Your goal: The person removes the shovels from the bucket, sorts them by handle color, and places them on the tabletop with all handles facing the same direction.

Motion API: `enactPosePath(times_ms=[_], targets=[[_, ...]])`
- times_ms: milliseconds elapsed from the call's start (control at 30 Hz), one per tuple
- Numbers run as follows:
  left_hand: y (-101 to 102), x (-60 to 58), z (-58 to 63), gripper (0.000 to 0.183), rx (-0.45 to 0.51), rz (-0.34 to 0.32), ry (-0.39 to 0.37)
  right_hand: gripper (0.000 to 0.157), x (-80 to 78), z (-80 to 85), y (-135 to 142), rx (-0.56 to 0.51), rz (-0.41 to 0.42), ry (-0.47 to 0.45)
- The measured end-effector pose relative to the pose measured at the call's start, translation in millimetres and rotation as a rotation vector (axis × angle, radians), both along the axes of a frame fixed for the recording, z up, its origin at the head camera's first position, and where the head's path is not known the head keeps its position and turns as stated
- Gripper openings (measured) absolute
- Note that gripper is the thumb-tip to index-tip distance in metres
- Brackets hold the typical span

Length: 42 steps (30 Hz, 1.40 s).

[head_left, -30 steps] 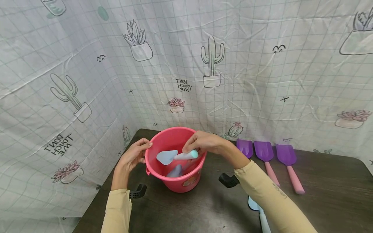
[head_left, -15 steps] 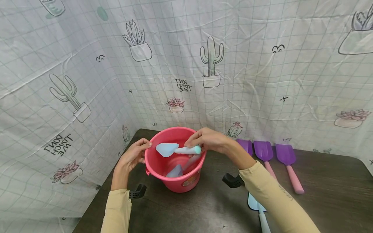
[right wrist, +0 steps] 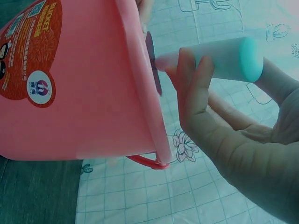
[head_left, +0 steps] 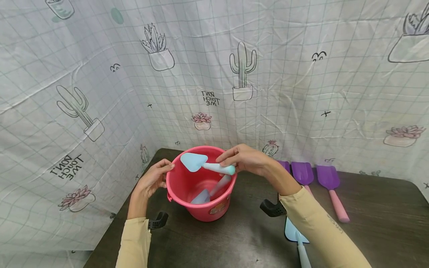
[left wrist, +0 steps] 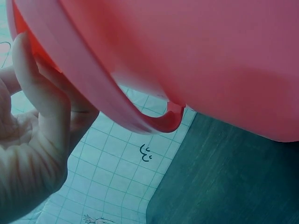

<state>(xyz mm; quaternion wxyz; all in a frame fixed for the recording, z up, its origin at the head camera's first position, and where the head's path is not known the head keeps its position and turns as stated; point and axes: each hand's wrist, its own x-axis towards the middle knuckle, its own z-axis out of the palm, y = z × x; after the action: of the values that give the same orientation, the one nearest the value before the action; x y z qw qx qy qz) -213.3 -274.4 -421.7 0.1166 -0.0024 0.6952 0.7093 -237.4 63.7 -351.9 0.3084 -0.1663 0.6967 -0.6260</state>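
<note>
A pink-red bucket (head_left: 197,213) stands on the dark table at the middle of the head view. My left hand (head_left: 155,176) grips its left rim, thumb over the edge; the left wrist view shows the fingers (left wrist: 53,100) at the rim. Over the bucket's mouth, my right hand (head_left: 247,160) pinches the pale handle of a light blue trowel (head_left: 194,162), its blade pointing left. In the right wrist view the trowel handle (right wrist: 224,56), with a turquoise end, lies between thumb and fingers. A second trowel (head_left: 202,197) with a grey-blue blade leans inside the bucket.
To the right lie purple shovels with pink handles (head_left: 302,173), one partly hidden behind my right arm. A light blue shovel (head_left: 294,231) lies nearer, partly under the right sleeve. A cactus-print cloth (head_left: 288,93) hangs behind and left of the table (head_left: 228,245).
My right hand has lifted the trowel from inside the bucket up to its mouth, moving slightly right. The blade has tilted upward. My left hand stays on the rim.
</note>
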Motion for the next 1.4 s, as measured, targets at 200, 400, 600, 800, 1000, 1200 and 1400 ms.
enactPosePath(times_ms=[200, 400, 600, 800, 1000, 1200, 1400], targets=[[0.4, -0.3, 0.2, 0.006, 0.001, -0.002, 0.000, 0.046, -0.9, -2.1, 5.0, -0.059, 0.059, -0.036], [0.9, -0.8, 0.2, 0.006, 0.001, 0.003, -0.001, 0.051, -2.2, -2.6, 10.6, -0.122, 0.090, -0.087], [1.2, -0.8, 0.2, 0.007, -0.002, 0.000, 0.001, 0.058, -3.6, -1.4, 17.3, -0.121, 0.054, -0.076], [1.3, -1.5, -0.5, 0.009, -0.014, 0.004, 0.005, 0.061, -1.9, -0.6, 22.5, -0.137, 0.045, -0.062], [-0.1, -1.4, -1.7, 0.010, -0.014, 0.010, 0.001, 0.059, -2.4, -2.8, 26.1, -0.164, 0.014, -0.067], [-0.6, -0.8, -1.6, 0.012, -0.001, 0.004, 0.005, 0.060, -2.0, -3.5, 31.0, -0.187, -0.021, -0.064], [-1.3, -0.7, -1.3, 0.011, 0.004, -0.001, 0.006, 0.059, 0.0, -2.0, 37.2, -0.205, -0.049, -0.059]])
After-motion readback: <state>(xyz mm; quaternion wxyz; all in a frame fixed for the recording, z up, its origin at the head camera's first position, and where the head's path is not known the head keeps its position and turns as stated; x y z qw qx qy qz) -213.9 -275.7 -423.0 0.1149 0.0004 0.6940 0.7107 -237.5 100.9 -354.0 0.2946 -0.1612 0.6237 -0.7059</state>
